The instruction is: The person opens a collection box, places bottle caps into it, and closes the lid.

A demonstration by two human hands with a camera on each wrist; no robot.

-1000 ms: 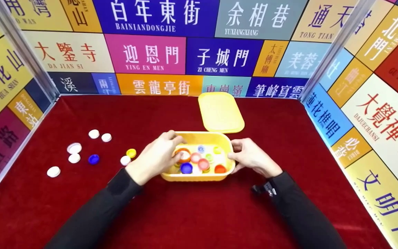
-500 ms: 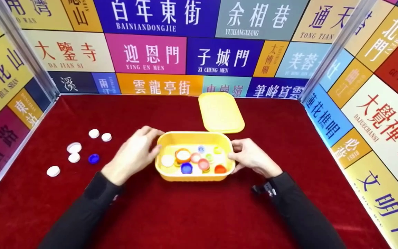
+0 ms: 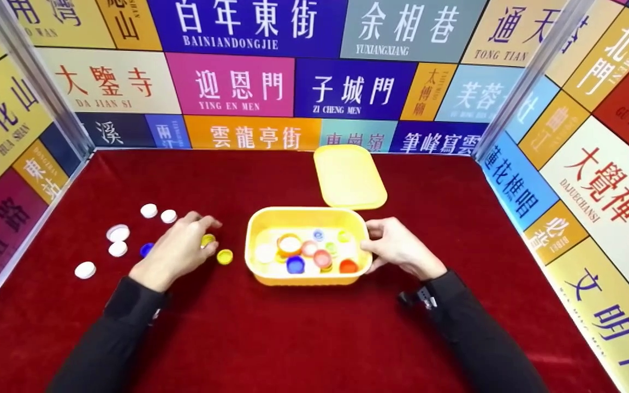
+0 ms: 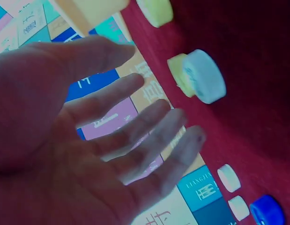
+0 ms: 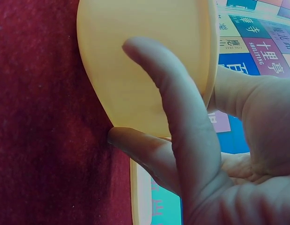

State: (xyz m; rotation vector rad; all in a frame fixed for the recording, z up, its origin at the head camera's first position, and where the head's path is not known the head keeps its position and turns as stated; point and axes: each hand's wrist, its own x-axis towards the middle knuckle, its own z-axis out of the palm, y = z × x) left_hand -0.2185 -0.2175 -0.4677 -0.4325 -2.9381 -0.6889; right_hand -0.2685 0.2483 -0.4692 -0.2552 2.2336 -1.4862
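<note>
My left hand (image 3: 175, 248) hovers over the left part of the table with loosely bent fingers, holding nothing. Under and beside its fingertips are a yellow cap (image 3: 208, 240) and a second yellow cap (image 3: 224, 256). The left wrist view shows a white cap (image 4: 205, 77) leaning against a yellow cap (image 4: 180, 75), apart from the fingers. My right hand (image 3: 402, 248) grips the right end of a yellow plastic box (image 3: 308, 281). Its fingers lie along the outer wall in the right wrist view. Several coloured caps, among them a blue cap (image 3: 295, 265), lie inside.
A yellow lid (image 3: 350, 177) lies behind the box. Farther left are several white caps (image 3: 118, 249) and a blue cap (image 3: 147, 249) partly behind the left hand. Red cloth (image 3: 303, 338) covers the table, and printed panels (image 3: 238, 84) stand around it.
My left hand has moved left, from over the box to its left end, then over the loose caps. A white cap shows in the box's left end. The right hand has stayed put.
</note>
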